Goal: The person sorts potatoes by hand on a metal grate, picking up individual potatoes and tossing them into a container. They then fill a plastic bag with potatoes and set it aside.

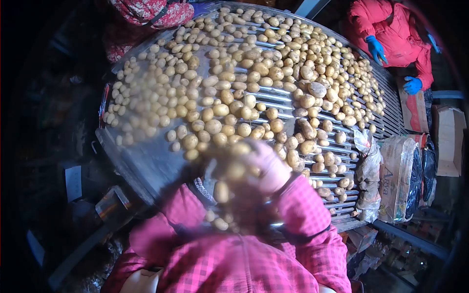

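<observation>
A large heap of yellow-brown potatoes point(220, 110) covers the slatted metal table point(273, 100) before me. My right hand point(269, 168) is at the near edge of the heap, beside several potatoes; motion and a smear on the lens hide its fingers. My left hand point(201, 170) is a dark blur at the end of its pink checked sleeve point(183, 206), close to the near potatoes. One potato point(221, 192) shows between my forearms, and a few smaller ones point(220, 223) lie nearer my body. I cannot make out whether either hand grips a potato.
At the far right, a person in red with blue gloves point(375, 49) stands at the table. Another person's patterned sleeve point(168, 14) reaches in at the far left. Cardboard boxes point(393, 178) and plastic wrapping point(367, 171) stand along the right edge.
</observation>
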A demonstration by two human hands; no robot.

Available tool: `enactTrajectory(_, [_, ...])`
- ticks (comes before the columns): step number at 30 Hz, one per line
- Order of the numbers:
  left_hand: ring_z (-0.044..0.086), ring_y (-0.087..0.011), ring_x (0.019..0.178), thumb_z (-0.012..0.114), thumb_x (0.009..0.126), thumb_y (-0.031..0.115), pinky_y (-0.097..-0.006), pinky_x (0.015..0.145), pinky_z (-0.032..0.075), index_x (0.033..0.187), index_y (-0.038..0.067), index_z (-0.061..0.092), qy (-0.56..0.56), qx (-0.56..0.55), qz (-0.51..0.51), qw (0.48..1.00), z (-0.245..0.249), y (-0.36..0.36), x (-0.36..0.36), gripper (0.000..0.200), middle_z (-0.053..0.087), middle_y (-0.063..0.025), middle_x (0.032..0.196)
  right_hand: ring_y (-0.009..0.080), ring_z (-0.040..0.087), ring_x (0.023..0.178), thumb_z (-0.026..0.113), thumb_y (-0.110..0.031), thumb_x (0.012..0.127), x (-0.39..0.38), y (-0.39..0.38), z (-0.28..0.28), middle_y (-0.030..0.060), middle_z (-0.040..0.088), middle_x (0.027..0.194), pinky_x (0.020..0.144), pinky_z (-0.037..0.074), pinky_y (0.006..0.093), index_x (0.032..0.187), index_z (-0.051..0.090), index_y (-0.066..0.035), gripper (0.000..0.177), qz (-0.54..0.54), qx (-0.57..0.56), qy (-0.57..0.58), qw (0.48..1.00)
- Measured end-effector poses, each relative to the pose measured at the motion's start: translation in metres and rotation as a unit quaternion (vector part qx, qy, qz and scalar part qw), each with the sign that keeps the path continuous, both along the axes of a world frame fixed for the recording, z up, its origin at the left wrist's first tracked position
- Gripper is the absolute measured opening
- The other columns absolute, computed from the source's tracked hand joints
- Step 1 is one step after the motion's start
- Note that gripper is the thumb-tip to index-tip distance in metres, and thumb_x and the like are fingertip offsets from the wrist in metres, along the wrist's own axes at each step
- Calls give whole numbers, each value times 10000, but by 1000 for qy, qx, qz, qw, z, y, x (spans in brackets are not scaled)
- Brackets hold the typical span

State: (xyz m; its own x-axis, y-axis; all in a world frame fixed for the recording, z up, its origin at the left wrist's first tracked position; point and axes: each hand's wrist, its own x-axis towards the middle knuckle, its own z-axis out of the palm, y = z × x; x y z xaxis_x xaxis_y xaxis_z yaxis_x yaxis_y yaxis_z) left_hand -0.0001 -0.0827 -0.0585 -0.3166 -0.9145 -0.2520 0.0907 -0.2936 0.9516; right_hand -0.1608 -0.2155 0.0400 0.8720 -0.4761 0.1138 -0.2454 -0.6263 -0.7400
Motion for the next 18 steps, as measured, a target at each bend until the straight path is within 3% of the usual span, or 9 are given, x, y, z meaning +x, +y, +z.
enactTrajectory(2, [488,-210,1141,575,814,247,-387,920,419,1203,98,439,7,26,44,999,-27,8,-2,439,494,-84,1212,375,494,1027,660,-119,621,4,24,-13,182,448,1209,867,433,438,1111,582,-168,498,29,4,22,999])
enactTrajectory(4, [499,-197,1132,625,795,169,-338,929,441,1204,74,420,-41,-10,55,998,1,10,-2,467,497,-88,1202,367,492,1023,655,-122,622,8,34,-13,176,455,1209,868,428,439,1107,590,-165,491,44,4,26,999])
enactTrajectory(5, [508,-208,1121,623,797,163,-343,922,450,1215,63,412,49,-5,106,993,-19,16,-7,479,501,-92,1197,359,497,1016,650,-119,628,8,32,-11,168,471,1194,864,431,434,1111,590,-160,488,44,2,18,999])
enactTrajectory(7, [541,-226,1053,575,823,137,-356,868,482,1206,56,418,217,-7,75,973,17,-1,-5,421,524,-100,1141,332,517,996,632,-113,652,8,19,-7,148,518,1141,850,438,423,1110,592,-149,461,15,32,-34,999])
enactTrajectory(8, [549,-216,977,508,852,125,-353,809,493,1166,61,436,288,70,70,953,25,-4,0,328,535,-95,1082,314,531,982,621,-110,670,8,5,-7,135,549,1103,840,441,418,1105,593,-143,437,-15,63,-79,995])
enactTrajectory(10, [556,-209,897,444,877,109,-355,745,504,1120,68,459,402,199,85,890,36,-8,5,247,545,-89,1017,285,550,964,598,-116,713,7,-30,-20,113,585,1025,813,454,413,1089,598,-148,378,-156,-26,106,982])
enactTrajectory(12, [554,-214,888,451,872,100,-366,736,502,1111,72,469,436,232,99,864,38,-3,1,241,546,-87,1006,298,560,950,564,-122,751,10,-63,-66,115,579,1021,788,463,421,1077,593,-145,328,-234,-174,176,940])
enactTrajectory(14, [552,-219,879,457,867,92,-376,726,500,1101,75,480,449,247,115,851,38,3,-2,236,547,-84,996,306,547,1002,584,-157,754,28,-76,-72,110,564,1066,850,448,418,1128,553,-136,375,-204,-120,303,923])
enactTrajectory(18, [547,-228,861,471,856,76,-398,708,497,1081,82,500,444,252,150,846,46,8,-5,227,548,-79,974,322,555,975,540,-99,755,42,-77,-93,136,560,1049,836,442,432,1057,532,-102,301,-260,-114,264,922])
